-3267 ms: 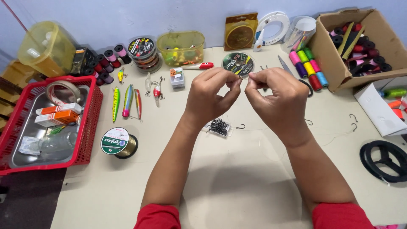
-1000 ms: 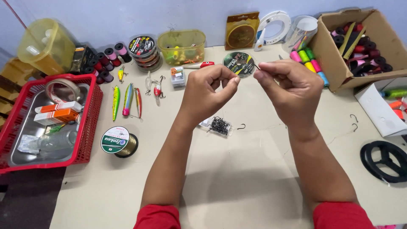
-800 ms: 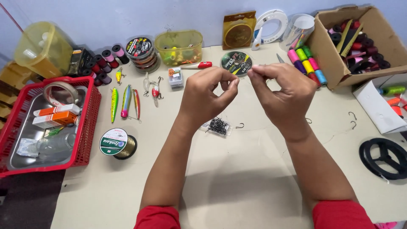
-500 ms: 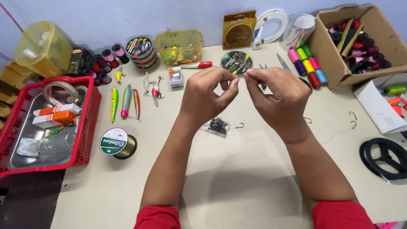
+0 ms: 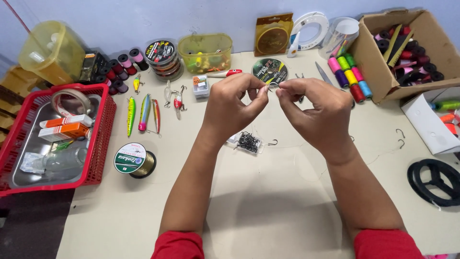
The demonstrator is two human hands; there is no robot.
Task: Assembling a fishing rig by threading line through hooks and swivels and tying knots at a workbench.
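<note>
Both hands are raised above the tabletop (image 5: pixel 268 192), fingertips nearly meeting. The left hand (image 5: pixel 232 108) and right hand (image 5: pixel 314 112) pinch shut on what is probably a small fish hook (image 5: pixel 272 87) and thin line. It is light, stiff and sharp, best gripped by its shank.

Hook pile (image 5: pixel 248 142) mid-table (image 5: pixel 268 201) below both hands; basket (image 5: pixel 103 139) far left, line spool (image 5: pixel 133 161) beside it, cardboard box (image 5: pixel 373 62) far right.
</note>
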